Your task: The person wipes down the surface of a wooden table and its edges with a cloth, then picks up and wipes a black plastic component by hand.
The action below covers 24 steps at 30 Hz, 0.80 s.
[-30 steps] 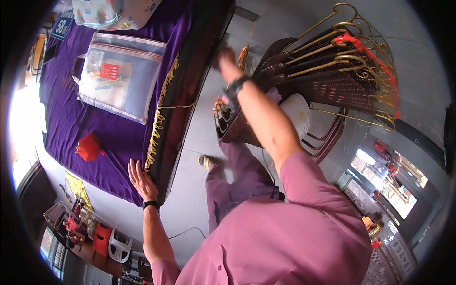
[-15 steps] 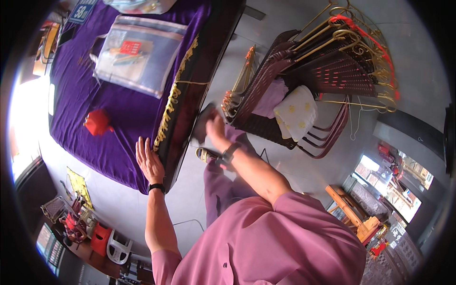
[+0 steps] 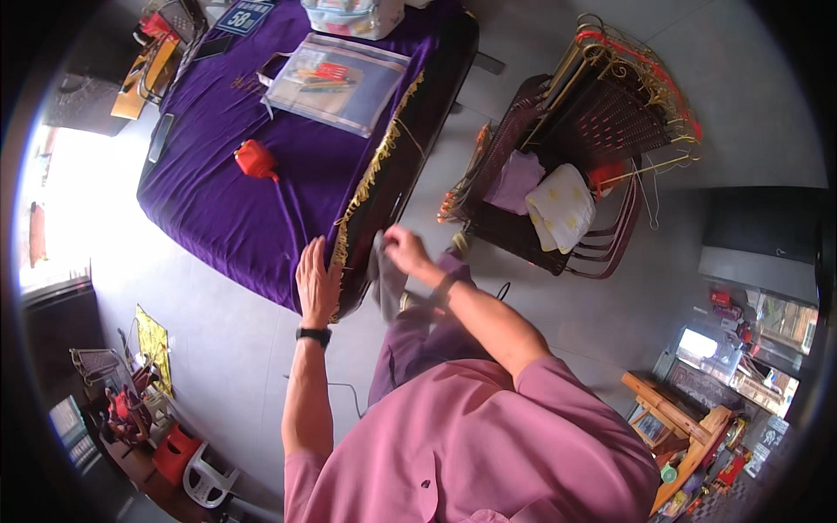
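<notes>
My left hand (image 3: 316,283) lies flat with fingers stretched out on the purple tablecloth (image 3: 218,213), close to its gold fringe (image 3: 384,152) at the table's near corner. Past the table's dark side, my right hand (image 3: 407,251) is closed on a dark grey cloth (image 3: 388,283) that hangs down, slightly blurred. Farther up the tablecloth is a small red object (image 3: 255,159) with a tail-like end, its kind unclear. Beyond it lies a see-through zip bag (image 3: 340,83) holding pen-like items.
On the right stand stacked dark woven chairs (image 3: 610,131) with gold metal parts; a lilac cloth (image 3: 518,181) and a white-and-yellow folded cloth (image 3: 561,205) rest there. Lower left are red and white plastic seats (image 3: 209,478). A wooden frame (image 3: 676,410) stands lower right.
Both hands have moved toward me along the table's edge, the left sliding over the tablecloth. The grey cloth came along in my right hand. The whole view has shifted.
</notes>
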Motion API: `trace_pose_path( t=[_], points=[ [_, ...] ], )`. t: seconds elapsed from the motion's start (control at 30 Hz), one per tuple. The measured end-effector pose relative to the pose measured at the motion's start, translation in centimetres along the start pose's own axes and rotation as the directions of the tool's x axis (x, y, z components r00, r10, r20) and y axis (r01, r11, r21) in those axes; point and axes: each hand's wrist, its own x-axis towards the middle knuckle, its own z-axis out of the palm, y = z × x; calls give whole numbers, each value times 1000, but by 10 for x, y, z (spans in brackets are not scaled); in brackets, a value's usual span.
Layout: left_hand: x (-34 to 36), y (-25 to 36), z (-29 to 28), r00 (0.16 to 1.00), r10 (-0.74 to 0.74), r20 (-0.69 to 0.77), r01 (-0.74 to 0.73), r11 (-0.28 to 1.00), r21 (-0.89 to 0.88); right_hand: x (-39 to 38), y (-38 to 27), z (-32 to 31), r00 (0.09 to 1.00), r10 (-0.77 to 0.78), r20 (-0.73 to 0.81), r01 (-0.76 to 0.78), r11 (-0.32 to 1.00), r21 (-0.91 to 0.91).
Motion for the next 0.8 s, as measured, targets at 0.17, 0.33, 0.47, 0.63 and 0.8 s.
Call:
trace_pose_path(
  t=[0.17, 0.33, 0.47, 0.63, 0.8],
  points=[
    [-97, 6, -16, 960, -270, 77, 240, 931, 276, 96, -38, -89, 837, -201, -510, 196, 978, -64],
    [-124, -25, 11, 926, -367, -86, 369, 929, 14, 110, -46, -44, 880, -192, -435, -3, 912, -409],
    [-121, -32, 2, 923, -360, -138, 340, 929, -148, -15, -38, 64, 878, -415, -237, 339, 890, -304],
    [-121, -75, 5, 783, -621, 40, 529, 630, -568, -121, 3, 83, 584, -491, 647, 674, 737, -49],
    [-106, -95, 2, 732, -676, 86, 508, 457, -730, -51, -21, 15, 949, -309, -62, 310, 951, -6]
  ],
)
